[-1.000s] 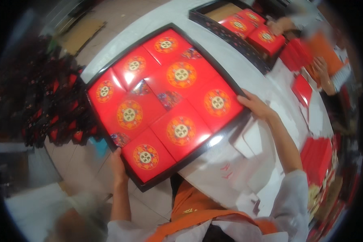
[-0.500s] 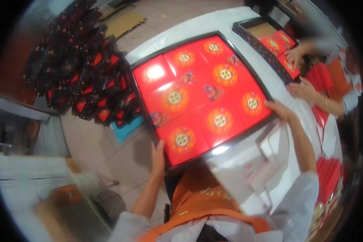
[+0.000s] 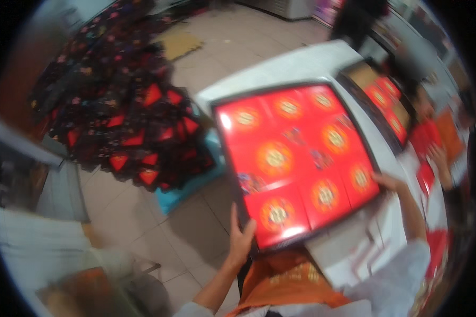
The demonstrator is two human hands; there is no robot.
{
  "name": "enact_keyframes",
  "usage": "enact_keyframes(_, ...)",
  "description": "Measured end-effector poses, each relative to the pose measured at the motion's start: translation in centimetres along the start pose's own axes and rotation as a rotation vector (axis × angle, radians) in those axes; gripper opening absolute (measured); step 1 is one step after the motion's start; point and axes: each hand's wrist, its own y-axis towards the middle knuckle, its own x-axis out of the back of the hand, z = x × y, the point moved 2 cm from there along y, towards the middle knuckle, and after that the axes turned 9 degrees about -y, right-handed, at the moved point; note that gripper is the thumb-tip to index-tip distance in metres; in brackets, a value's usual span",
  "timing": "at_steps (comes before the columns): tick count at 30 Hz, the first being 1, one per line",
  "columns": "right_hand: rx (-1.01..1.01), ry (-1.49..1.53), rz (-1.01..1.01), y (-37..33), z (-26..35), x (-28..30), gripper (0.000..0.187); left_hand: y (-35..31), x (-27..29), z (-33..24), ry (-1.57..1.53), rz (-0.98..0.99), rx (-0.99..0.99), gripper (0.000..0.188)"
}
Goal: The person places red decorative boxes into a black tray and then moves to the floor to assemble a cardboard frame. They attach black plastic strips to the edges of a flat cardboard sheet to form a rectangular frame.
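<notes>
A large, shallow black-rimmed box (image 3: 318, 231) is held tilted in front of me. Flat, square red packs (image 3: 275, 158) fill it in rows, each with a round gold-and-orange emblem; smaller patterned pieces lie between some of them. My left hand (image 3: 241, 239) grips the box's near left corner, its thumb up along the side. At the near right side, my right hand (image 3: 390, 184) holds the edge with its thumb near the rim; its other fingers are hidden under the box.
Left of me rises a big heap of black flowered boxes with red parts (image 3: 116, 119), beside something turquoise (image 3: 173, 198). The white table (image 3: 264, 74) extends behind and right of my box. A second black box (image 3: 373, 111), part-filled with red packs, sits there near a co-worker's hand (image 3: 439, 158).
The box and both my hands appear farther right and lower, as the whole view has shifted too. The co-worker's hands have come away from the second box.
</notes>
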Motion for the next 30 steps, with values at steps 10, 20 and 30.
enact_keyframes(10,-0.085,0.293,-0.414,-5.9,-3.7,-4.9,0.048,-0.1,-2.3,-8.9,0.289,-0.008,0.118,0.081)
enact_keyframes(20,0.194,0.669,-0.562,-14.1,14.5,-5.7,0.048,-2.2,-7.0,-33.8,0.255,0.141,-0.168,0.081)
enact_keyframes(30,0.629,0.523,-0.256,-16.9,51.8,-5.3,0.044,-1.4,0.1,-60.0,0.123,-0.017,-0.537,0.066)
